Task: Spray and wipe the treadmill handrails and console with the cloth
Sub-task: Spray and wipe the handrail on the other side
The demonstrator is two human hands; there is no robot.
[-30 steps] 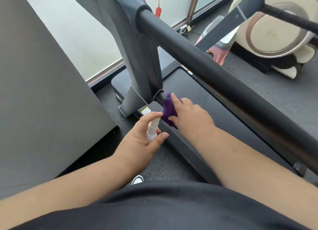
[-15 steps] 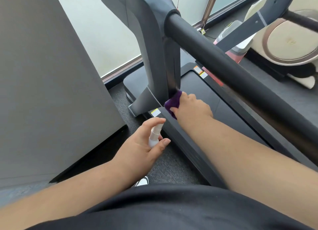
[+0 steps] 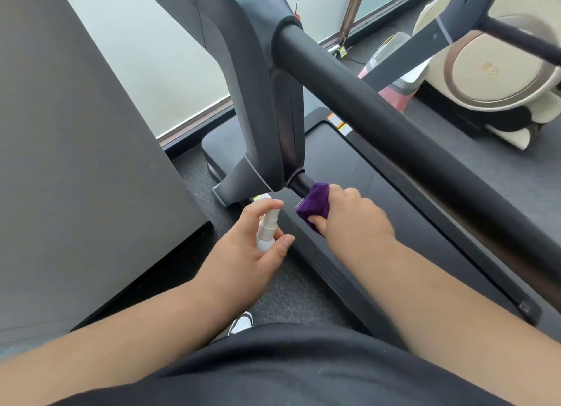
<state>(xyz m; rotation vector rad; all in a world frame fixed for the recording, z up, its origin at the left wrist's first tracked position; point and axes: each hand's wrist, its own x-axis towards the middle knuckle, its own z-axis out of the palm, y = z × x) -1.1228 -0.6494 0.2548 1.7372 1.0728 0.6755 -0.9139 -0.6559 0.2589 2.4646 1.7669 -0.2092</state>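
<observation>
The right hand (image 3: 349,220) gripped a folded purple cloth (image 3: 314,207) around the lower black handrail bar (image 3: 300,182) near the grey upright (image 3: 258,102). The left hand (image 3: 243,254) held a small white spray bottle (image 3: 267,228). The thick upper black handrail (image 3: 409,123) and the unseen console seemingly remained.

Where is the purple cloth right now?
In the head view, the purple cloth is wrapped around the lower black bar beside the grey upright, gripped by the right hand.
</observation>
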